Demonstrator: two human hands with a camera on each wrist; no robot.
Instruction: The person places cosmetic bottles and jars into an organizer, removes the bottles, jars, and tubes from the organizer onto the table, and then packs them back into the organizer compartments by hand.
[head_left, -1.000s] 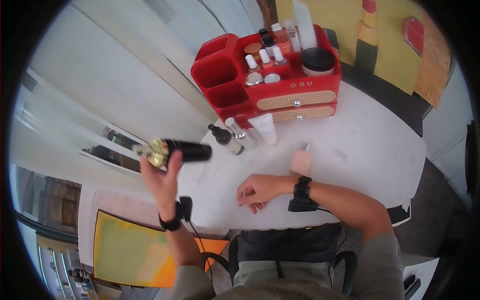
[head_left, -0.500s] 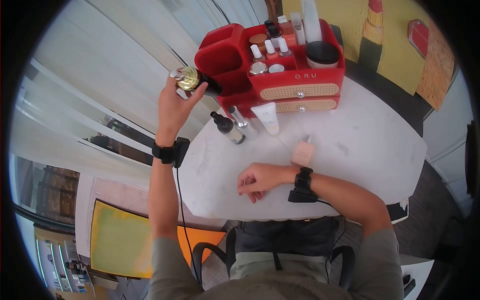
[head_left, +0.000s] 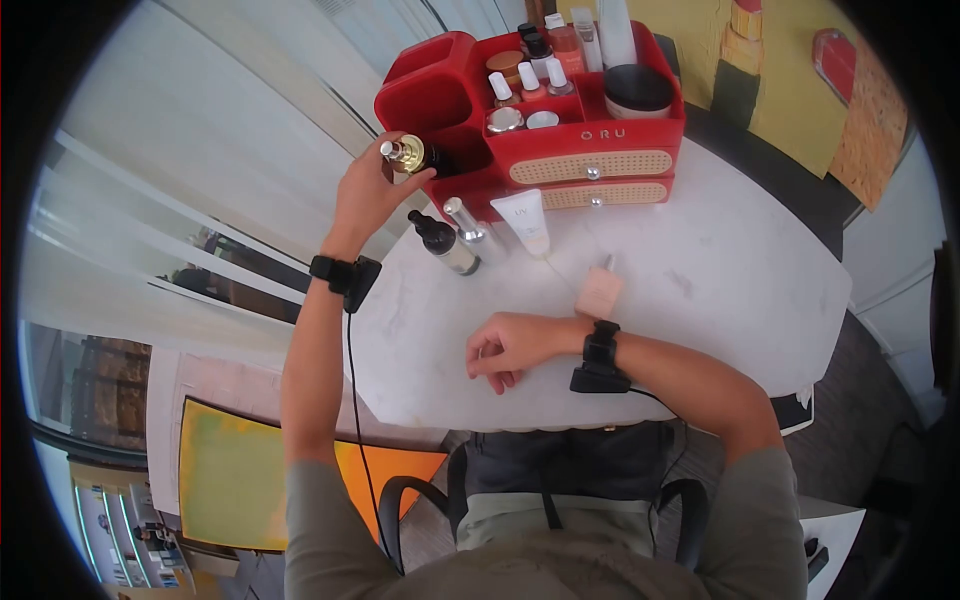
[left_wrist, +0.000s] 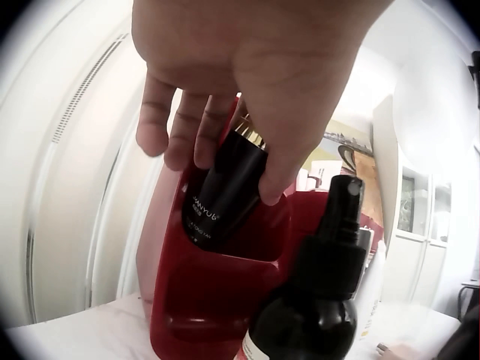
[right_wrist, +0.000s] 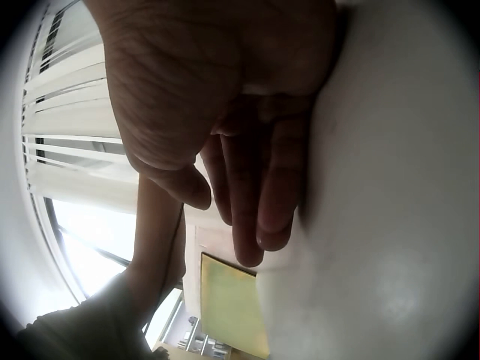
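My left hand (head_left: 368,198) grips a black bottle (left_wrist: 229,180) with a gold collar, thumb on one side and fingers on the other. The bottle's lower end is inside a left-hand compartment of the red organizer (head_left: 590,140), tilted in the left wrist view. Part of its gold top is covered by the hand in that view. My right hand (head_left: 515,348) rests on the white table (head_left: 740,270), fingers loosely curled around nothing. Just in front of the organizer stand a black spray bottle (head_left: 443,245), a silver-capped clear bottle (head_left: 478,230) and a white tube (head_left: 524,222).
A pink bottle (head_left: 600,290) stands beyond my right wrist. Nail polish bottles (head_left: 530,82), a black-lidded jar (head_left: 638,92) and several other cosmetics fill the organizer's right side. White curtains (head_left: 220,130) hang at the left; a black cable (head_left: 358,430) runs down from the left wrist.
My left hand has carried the black bottle from left of the table up and right to the organizer, lowering its base into a compartment. The right hand has stayed on the table.
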